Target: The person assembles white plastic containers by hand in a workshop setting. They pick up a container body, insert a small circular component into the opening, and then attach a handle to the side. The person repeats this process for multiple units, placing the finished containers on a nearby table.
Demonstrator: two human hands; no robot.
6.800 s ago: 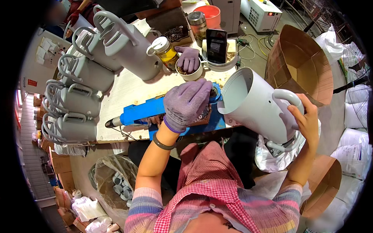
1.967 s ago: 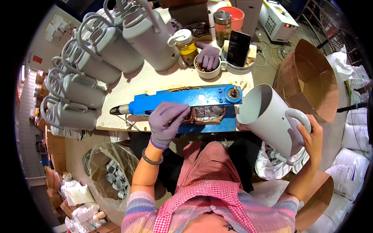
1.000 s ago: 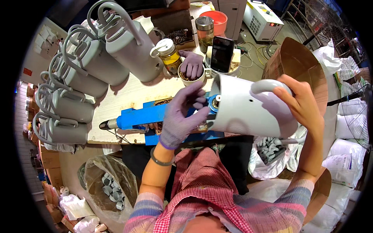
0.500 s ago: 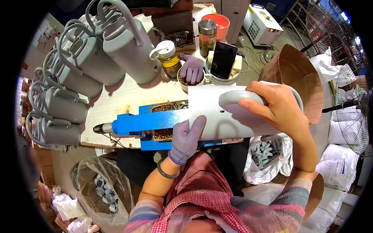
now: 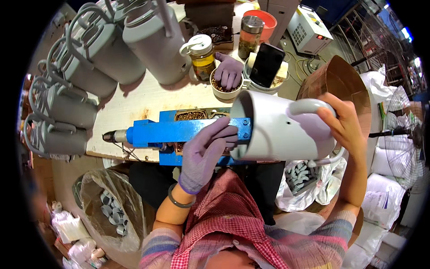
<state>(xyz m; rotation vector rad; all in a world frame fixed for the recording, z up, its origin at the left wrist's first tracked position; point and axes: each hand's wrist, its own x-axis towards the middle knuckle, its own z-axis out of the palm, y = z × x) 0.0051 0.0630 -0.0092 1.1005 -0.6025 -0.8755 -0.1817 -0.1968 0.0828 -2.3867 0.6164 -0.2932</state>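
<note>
My right hand (image 5: 344, 123) grips the curved side handle of a light grey jug body (image 5: 271, 127) lying on its side. The jug's open end faces left, and the tip of a blue machine arm (image 5: 174, 133) sits at its mouth. In a purple-grey glove, my left hand (image 5: 204, 157) reaches over the arm close to its bolted tip, fingers stretched and thumb apart. Anything small at those fingertips cannot be made out. Small brass-coloured parts (image 5: 190, 115) fill a tray behind the arm.
Several grey jugs (image 5: 156, 49) with hoop handles stand at the left. Behind the machine are a cup (image 5: 228, 93) of small parts with a glove (image 5: 229, 71) on it, a lidded jar (image 5: 202, 60) and a phone (image 5: 267, 65). Bags of grey pieces (image 5: 114, 213) flank my legs.
The jug body has slid right off most of the blue arm and tilted, uncovering the arm's tip. My left hand has left the jug's rim and moved up over the arm.
</note>
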